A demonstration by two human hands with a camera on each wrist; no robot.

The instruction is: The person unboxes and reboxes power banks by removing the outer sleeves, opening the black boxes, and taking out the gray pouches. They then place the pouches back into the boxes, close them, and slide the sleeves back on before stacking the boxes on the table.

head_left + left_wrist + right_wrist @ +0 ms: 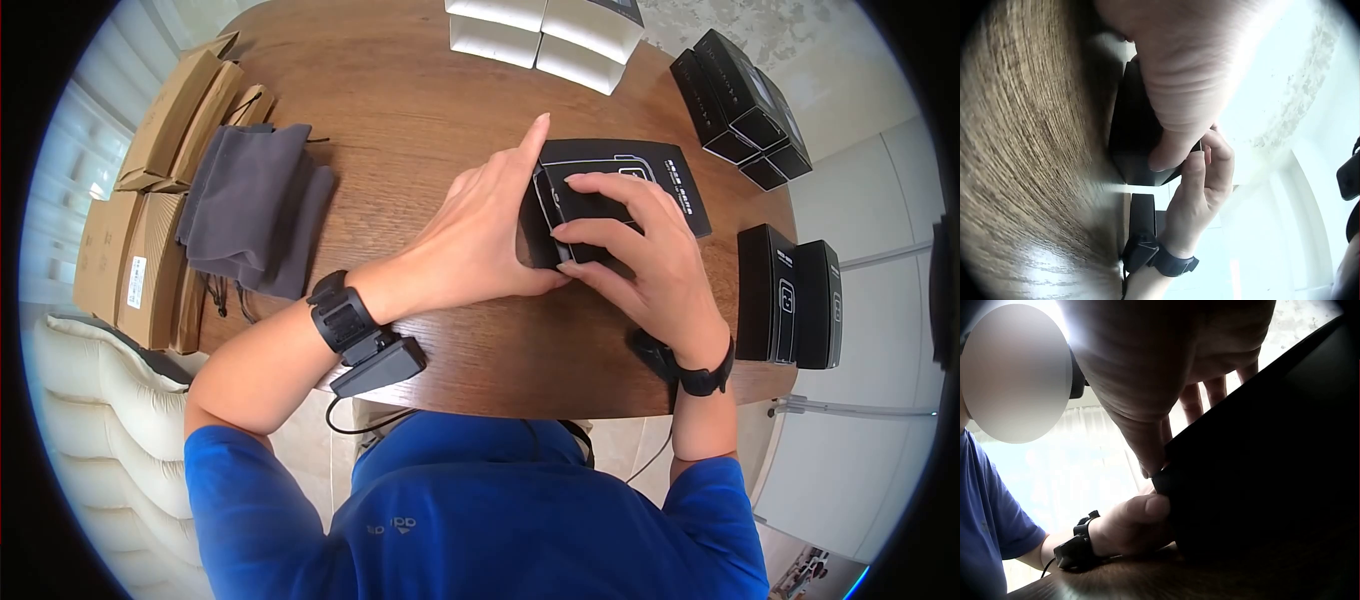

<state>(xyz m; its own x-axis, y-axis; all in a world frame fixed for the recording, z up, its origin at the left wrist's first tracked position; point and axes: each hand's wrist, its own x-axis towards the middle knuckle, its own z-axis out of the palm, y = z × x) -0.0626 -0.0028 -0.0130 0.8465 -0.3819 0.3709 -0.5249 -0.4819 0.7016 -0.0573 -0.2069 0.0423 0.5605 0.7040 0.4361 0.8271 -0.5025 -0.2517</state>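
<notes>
A black box with a shiny edge along its top lies on the table, a wide black panel with white print reaching right from it. My left hand holds the box from its left side, index finger straight and pointing away, thumb round the near end. That thumb rests on the end face of the box in the left wrist view. My right hand bends over the top, its fingertips and thumb pinching the near part of the box's edge. In the right wrist view the box is very dark.
Brown cardboard boxes and grey cloth pouches lie on the left. White boxes stand at the back. Black boxes are stacked at the far right, with upright black boxes closer on the right of the wooden table.
</notes>
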